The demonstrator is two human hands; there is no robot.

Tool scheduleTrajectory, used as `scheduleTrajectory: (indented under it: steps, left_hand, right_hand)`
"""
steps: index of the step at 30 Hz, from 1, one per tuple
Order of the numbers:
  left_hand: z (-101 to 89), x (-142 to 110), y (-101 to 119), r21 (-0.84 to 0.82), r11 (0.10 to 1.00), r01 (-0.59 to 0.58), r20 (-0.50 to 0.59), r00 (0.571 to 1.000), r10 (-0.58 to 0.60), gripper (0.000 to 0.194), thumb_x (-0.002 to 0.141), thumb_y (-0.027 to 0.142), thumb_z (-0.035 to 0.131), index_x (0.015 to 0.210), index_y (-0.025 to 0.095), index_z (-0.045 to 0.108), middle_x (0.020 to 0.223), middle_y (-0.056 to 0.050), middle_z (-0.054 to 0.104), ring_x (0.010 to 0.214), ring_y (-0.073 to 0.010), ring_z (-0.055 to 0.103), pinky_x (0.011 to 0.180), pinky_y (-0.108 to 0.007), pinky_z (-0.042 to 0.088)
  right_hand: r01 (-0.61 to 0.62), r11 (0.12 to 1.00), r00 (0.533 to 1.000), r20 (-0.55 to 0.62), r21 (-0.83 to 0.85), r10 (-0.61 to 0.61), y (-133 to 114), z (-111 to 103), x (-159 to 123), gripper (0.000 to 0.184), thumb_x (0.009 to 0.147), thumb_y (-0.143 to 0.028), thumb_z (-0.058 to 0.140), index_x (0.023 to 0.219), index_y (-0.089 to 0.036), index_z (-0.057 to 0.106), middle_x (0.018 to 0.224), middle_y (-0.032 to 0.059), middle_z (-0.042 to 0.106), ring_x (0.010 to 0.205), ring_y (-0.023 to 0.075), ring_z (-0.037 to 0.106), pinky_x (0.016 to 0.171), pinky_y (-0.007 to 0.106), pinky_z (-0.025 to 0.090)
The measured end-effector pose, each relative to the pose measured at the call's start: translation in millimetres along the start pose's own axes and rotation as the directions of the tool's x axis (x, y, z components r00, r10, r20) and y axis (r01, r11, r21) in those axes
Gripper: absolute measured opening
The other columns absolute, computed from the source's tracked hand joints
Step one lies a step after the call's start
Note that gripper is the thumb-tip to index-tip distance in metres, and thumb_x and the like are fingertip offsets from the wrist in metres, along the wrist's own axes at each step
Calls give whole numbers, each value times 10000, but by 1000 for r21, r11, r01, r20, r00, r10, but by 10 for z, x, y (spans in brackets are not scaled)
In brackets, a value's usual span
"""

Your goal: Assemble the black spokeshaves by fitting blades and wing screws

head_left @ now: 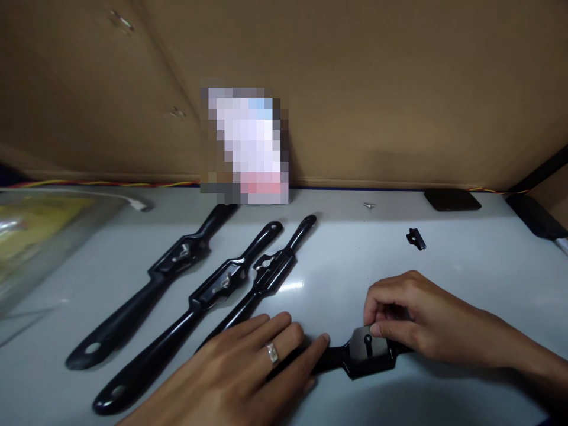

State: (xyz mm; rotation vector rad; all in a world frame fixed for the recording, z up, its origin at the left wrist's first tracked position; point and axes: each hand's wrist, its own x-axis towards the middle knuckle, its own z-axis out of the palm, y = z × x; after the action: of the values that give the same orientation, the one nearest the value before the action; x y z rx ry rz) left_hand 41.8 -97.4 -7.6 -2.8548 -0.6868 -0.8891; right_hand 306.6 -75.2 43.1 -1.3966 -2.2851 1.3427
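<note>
A black spokeshave [370, 371] lies near the front of the table, with a flat steel blade [357, 350] on its middle. My left hand [248, 370], wearing a ring, lies over its left handle with the fingers curved around it; the thumb is hidden. The thumb and fingers of my right hand [412, 313] pinch the blade's upper right edge. Left of these, three more black spokeshaves lie slanted: one at the far left [153, 269], one in the middle [202, 305] and one nearest my left hand [280, 273]. A small black cap plate [416, 239] lies beyond my right hand.
Small silvery screws [368, 205] lie toward the back. A black flat case [452, 200] and another dark object [535, 216] sit at the back right. A pixelated upright item [252, 145] leans on the cardboard wall [377, 89]. Plastic bags [39, 236] and a white cable [137, 205] are left.
</note>
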Motion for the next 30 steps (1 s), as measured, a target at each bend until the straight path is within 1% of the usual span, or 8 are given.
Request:
scheduleTrajectory:
  steps: [11, 14, 16, 19, 22, 25, 27, 30]
  left_hand:
    - [14, 7, -22, -54, 998, 17, 47, 999, -14, 340, 1097, 141, 333, 1184, 140, 662, 891, -42, 693, 819, -189, 663, 705, -322, 545]
    - [11, 26, -17, -70, 997, 15, 39, 999, -12, 334, 1086, 135, 344, 1165, 135, 669, 862, -44, 682, 779, -185, 653, 676, -315, 541]
    - [4, 41, -9, -77, 997, 20, 35, 999, -17, 332, 1086, 145, 350, 1163, 135, 673, 855, -45, 678, 784, -186, 654, 685, -316, 544]
    - [-6, 54, -1, -64, 998, 20, 24, 1000, -19, 344, 1098, 161, 331, 1154, 142, 670, 862, -45, 683, 778, -182, 654, 676, -311, 541]
    - [-2, 53, -3, -47, 999, 13, 21, 1000, -12, 335, 1102, 158, 328, 1146, 144, 659, 857, -38, 688, 772, -182, 659, 667, -311, 539]
    - [11, 44, -12, -31, 999, 12, 22, 1000, -11, 336, 1104, 159, 325, 1149, 148, 658, 858, -37, 691, 785, -188, 665, 685, -323, 546]
    - [17, 38, -19, -26, 1000, 9, 20, 1000, -8, 344, 1106, 158, 316, 1151, 149, 657, 859, -39, 692, 784, -192, 665, 680, -327, 544]
    - [18, 30, -24, -21, 1000, 6, 24, 1000, -5, 334, 1106, 160, 321, 1171, 143, 649, 867, -41, 693, 800, -200, 671, 676, -335, 541]
  right_hand:
    - [36, 999, 999, -12, 22, -36, 25, 10, -7, 119, 886, -112, 621, 834, -180, 703, 678, -39, 609, 605, 95, 520, 544, 207, 375]
    - [81, 997, 987, -141, 16, -78, 66, -7, 32, 127, 930, -190, 610, 846, -183, 705, 727, -13, 662, 636, 119, 557, 582, 233, 417]
    - [130, 984, 927, -336, -126, -165, 150, -57, 83, 161, 964, -221, 570, 878, -181, 700, 813, 20, 705, 712, 151, 600, 660, 270, 453]
    - [73, 871, 764, -534, -486, -362, 331, -225, 151, 201, 975, -209, 506, 907, -171, 692, 893, 74, 723, 843, 218, 634, 787, 349, 455]
    - [-240, 786, 728, -642, -569, -243, 477, -469, 148, 159, 943, -191, 527, 901, -182, 681, 913, 82, 728, 808, 236, 642, 695, 339, 413]
    - [-583, 623, 698, -714, -521, 57, 534, -669, 87, 204, 972, -342, 545, 903, -209, 683, 836, 77, 718, 753, 270, 635, 601, 333, 325]
    - [-662, 548, 694, -695, -512, 188, 542, -727, 54, 322, 992, -486, 519, 940, -218, 689, 798, 81, 702, 754, 290, 630, 583, 328, 293]
    - [-569, 650, 774, -594, -504, 217, 545, -696, 64, 272, 965, -454, 586, 1036, -211, 685, 840, 70, 696, 790, 271, 621, 616, 325, 331]
